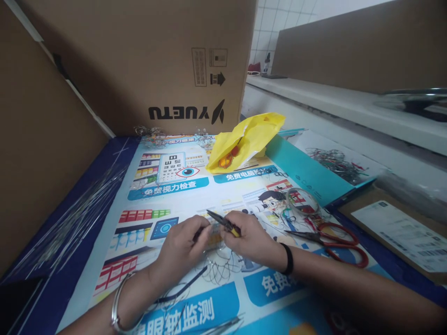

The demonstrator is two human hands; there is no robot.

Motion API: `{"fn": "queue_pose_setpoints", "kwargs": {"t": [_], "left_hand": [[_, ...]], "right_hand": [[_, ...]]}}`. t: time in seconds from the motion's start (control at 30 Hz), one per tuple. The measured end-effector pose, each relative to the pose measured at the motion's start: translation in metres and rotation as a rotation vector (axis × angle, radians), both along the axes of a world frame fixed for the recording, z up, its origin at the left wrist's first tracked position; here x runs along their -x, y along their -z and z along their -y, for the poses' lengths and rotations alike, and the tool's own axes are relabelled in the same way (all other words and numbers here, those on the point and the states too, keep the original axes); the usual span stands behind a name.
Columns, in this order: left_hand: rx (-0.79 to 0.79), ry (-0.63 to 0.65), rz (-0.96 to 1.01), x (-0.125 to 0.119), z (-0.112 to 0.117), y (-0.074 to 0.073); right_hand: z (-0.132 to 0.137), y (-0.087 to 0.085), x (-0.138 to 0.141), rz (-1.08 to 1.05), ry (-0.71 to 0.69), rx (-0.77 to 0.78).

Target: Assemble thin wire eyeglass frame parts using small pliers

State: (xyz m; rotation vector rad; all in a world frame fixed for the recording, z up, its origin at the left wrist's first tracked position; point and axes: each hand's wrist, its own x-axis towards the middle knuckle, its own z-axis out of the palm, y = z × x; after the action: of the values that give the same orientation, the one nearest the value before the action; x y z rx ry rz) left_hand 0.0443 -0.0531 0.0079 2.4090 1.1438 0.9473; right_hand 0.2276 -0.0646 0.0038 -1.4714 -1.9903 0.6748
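My right hand (246, 232) is closed around a pair of pliers (223, 220) with dark jaws and a yellow handle, the tip pointing left. My left hand (186, 242) is pinched just left of it, holding a wire piece (220, 269) made of thin looped wires in a lattice, which spreads below the fingers. Its upper part between the hands is partly hidden. To the right, scissors (331, 242) with red handles lie beside my right wrist. A coil of wire (303, 202) rests beyond them.
A printed poster (223, 298) covers the table. Long straight wires (80, 214) lie on the left. Further back are a yellow bag (249, 139) and small wire bundles (150, 135). A turquoise box (307, 167) holds tangled wires (337, 165). Cardboard (139, 60) stands behind.
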Motion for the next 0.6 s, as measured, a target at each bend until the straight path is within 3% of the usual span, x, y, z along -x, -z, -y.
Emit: {"fn": "queue_pose_setpoints", "kwargs": {"t": [0.3, 0.6], "left_hand": [[-0.029, 0.053, -0.070, 0.000, -0.001, 0.006], [-0.177, 0.075, -0.040, -0.001, 0.001, 0.013]], "right_hand": [[0.001, 0.001, -0.001, 0.068, -0.007, -0.045], [0.002, 0.001, 0.000, 0.047, -0.053, -0.109]]}}
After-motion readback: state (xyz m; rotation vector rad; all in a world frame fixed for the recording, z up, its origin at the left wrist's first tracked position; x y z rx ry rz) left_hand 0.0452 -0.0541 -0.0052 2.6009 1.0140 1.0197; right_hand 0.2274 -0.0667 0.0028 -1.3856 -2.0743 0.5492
